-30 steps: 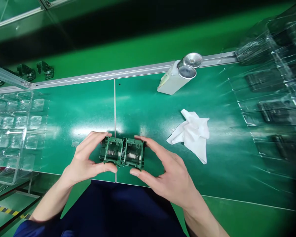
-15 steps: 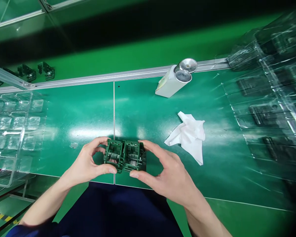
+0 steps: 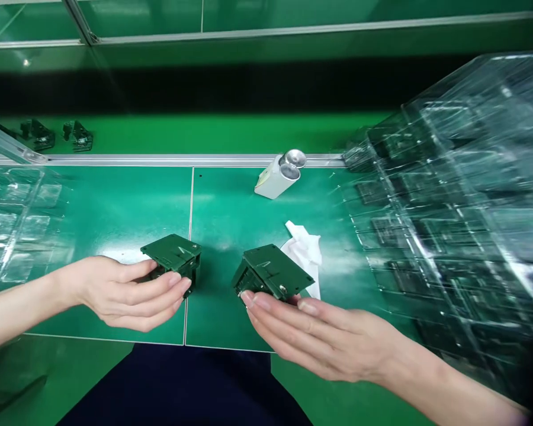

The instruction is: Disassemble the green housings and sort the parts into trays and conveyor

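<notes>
My left hand point(image 3: 135, 291) is closed on a dark green boxy plastic part point(image 3: 172, 252), its flat face turned up. A second part of the same kind point(image 3: 276, 269) rests in my right hand point(image 3: 324, 334), tilted, with some inner detail showing at its left side. A gap of green table lies between the two parts. My thumbs and some fingertips are partly hidden by the parts. Just behind the right-hand part lies a crumpled white cloth point(image 3: 305, 245).
Near the table's back rail stands a white container with a metal dish top point(image 3: 275, 177). Stacked clear plastic trays point(image 3: 453, 225) holding dark parts fill the right side. Another clear tray point(image 3: 15, 225) lies at the left. Several dark parts point(image 3: 77, 136) sit beyond the rail at the back left.
The two green parts, side by side before with their open insides up, are now apart, one in each hand, flat faces up. The view has shifted to the right.
</notes>
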The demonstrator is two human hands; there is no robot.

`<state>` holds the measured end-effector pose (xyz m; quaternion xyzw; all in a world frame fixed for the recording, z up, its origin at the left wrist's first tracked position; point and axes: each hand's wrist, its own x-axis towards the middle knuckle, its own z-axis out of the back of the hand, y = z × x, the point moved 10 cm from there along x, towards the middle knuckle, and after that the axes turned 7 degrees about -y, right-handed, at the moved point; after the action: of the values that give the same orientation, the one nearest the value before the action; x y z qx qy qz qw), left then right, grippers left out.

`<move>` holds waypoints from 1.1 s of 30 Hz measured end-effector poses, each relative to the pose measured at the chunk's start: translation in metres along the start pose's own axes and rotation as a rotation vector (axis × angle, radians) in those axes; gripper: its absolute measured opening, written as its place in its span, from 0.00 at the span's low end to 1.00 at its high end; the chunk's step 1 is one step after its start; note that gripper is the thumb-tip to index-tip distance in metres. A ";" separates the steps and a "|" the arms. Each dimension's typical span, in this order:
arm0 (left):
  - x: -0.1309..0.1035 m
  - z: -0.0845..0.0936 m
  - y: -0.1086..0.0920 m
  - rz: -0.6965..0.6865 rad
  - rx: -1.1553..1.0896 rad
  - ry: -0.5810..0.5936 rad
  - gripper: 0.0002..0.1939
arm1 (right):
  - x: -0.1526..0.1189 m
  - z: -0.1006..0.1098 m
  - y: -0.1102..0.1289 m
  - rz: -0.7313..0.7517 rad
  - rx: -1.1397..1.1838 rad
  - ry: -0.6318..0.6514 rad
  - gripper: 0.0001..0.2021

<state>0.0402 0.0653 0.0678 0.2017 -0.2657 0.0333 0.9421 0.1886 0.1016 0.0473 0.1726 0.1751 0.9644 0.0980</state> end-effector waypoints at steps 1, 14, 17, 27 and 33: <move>0.001 -0.001 0.004 0.010 -0.030 0.019 0.12 | -0.001 0.001 0.002 0.003 0.015 0.031 0.33; -0.013 0.006 0.033 0.511 -0.036 -0.261 0.15 | -0.017 0.033 -0.022 -0.218 -0.249 -0.493 0.20; -0.064 -0.012 0.061 1.272 -0.382 -0.649 0.28 | -0.031 0.025 -0.071 -0.603 0.198 -0.787 0.22; -0.085 -0.139 0.001 2.311 -1.582 -1.914 0.20 | 0.000 -0.088 -0.105 -1.059 1.903 -1.420 0.14; -0.122 -0.123 0.016 2.144 -1.147 -1.399 0.29 | -0.034 -0.068 -0.120 -1.010 0.995 -1.207 0.25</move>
<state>-0.0066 0.1344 -0.0847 -0.5299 -0.6730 0.5092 0.0833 0.2103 0.1825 -0.0668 0.5702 0.5420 0.3683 0.4954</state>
